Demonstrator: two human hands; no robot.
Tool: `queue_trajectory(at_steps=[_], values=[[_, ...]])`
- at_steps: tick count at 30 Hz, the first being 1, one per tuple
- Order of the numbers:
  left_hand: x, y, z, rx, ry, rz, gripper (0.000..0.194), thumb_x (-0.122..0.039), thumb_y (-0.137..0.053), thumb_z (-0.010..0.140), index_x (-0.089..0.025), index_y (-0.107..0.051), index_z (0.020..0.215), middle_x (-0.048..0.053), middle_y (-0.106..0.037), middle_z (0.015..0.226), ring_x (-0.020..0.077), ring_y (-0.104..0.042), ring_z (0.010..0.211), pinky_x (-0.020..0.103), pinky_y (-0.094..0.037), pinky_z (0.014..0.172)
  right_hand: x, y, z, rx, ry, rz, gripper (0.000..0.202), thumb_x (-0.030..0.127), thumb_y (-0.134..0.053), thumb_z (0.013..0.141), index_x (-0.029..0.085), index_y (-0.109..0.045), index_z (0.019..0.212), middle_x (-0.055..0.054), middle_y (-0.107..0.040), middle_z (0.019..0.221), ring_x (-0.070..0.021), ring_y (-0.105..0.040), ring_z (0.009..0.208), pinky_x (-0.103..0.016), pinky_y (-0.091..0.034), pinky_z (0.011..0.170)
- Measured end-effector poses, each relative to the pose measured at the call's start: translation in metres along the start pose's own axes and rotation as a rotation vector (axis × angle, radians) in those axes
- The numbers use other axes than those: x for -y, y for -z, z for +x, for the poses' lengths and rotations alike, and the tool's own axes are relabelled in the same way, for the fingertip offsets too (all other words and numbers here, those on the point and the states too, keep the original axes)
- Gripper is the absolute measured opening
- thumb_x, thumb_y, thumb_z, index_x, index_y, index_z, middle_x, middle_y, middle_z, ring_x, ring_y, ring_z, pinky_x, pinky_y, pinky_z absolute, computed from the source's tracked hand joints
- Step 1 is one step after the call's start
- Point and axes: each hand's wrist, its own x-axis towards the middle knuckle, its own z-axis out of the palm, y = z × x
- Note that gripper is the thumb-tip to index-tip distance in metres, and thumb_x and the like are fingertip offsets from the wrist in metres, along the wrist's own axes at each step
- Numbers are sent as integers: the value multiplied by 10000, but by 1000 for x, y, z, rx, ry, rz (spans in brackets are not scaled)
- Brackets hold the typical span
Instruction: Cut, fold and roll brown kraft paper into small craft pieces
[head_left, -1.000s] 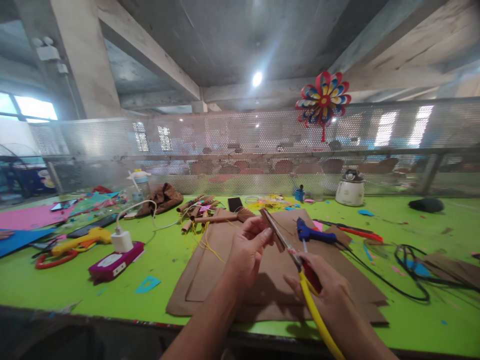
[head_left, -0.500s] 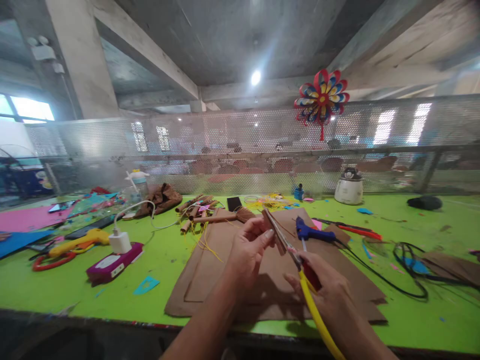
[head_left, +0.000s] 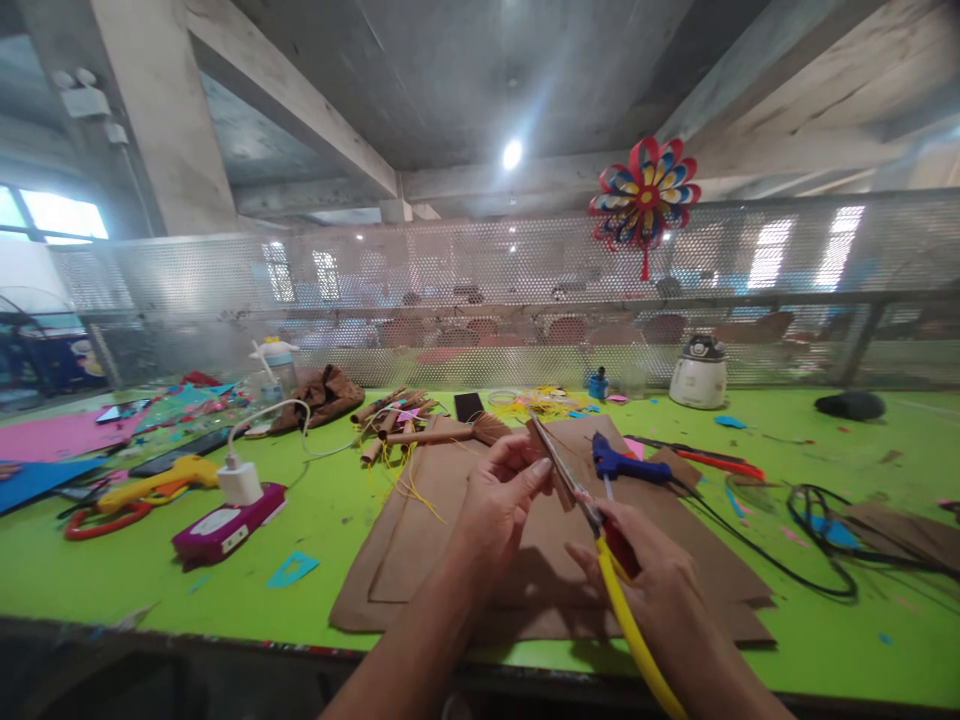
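Thumb and fingers of my left hand (head_left: 504,492) pinch a small strip of brown paper (head_left: 553,468) above large brown sheets (head_left: 427,540). My right hand (head_left: 651,565) is closed around scissors (head_left: 626,610) with yellow and red handles. Their blades lie along the strip, close to my left fingertips. Behind my right hand, a blue glue gun (head_left: 630,468) rests on the sheets. Brown paper rolls (head_left: 397,420) with yellow strings lie beyond my left hand.
A purple power strip (head_left: 229,525) with a white plug and a yellow glue gun (head_left: 161,485) lie left. Black cable (head_left: 810,585) curls at the right. Further back stand a white container (head_left: 697,375) and a perforated metal screen (head_left: 450,270). The table (head_left: 300,620) is green.
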Motion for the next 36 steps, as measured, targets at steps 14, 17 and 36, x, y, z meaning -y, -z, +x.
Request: queue_trajectory(at_steps=[14,17,36], values=[[-5,1,2,-76,81,30,223,-157,-742,634,-138,-624,823,13,-585,762,89,-528,664,228,-405,624,-12,37,15,-52,-156,-205,373,497,-556,785,222,-566,1037,-53,-654,914,-206,-613,769,-295,-469,674],[-6,0,3,-94,105,52,217,-149,-742,619,-126,-617,794,17,-603,751,89,-550,647,225,-409,615,-37,53,15,25,-199,-345,337,469,-520,808,216,-573,1023,-66,-651,937,-226,-619,791,-320,-465,691],[6,5,7,19,292,120,261,-164,-735,643,-127,-576,847,59,-668,729,134,-626,660,257,-435,677,-55,88,37,554,-9,-354,339,288,-540,752,205,-643,1065,-83,-663,963,-214,-602,841,-306,-437,713]])
